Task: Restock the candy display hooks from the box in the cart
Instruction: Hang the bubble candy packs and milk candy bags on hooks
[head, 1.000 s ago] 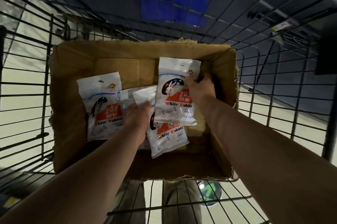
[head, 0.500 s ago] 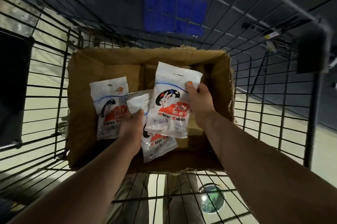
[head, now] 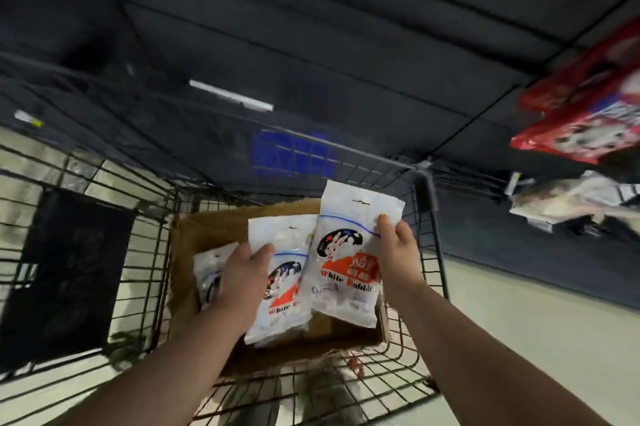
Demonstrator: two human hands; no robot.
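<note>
Gripping white rabbit-printed candy bags, both hands hold them above the cardboard box.

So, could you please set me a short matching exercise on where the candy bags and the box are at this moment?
Things:
1. Bag with the full rabbit logo showing
2. Bag half covered by it
3. Third bag, mostly hidden
4. Cardboard box

Places:
A. Standing in the wire cart
B. Held at its upper right edge by the right hand
C. Lying in the box beyond the left hand
D. Gripped by the left hand

Pairs: 1-B, 2-D, 3-C, 4-A
</note>
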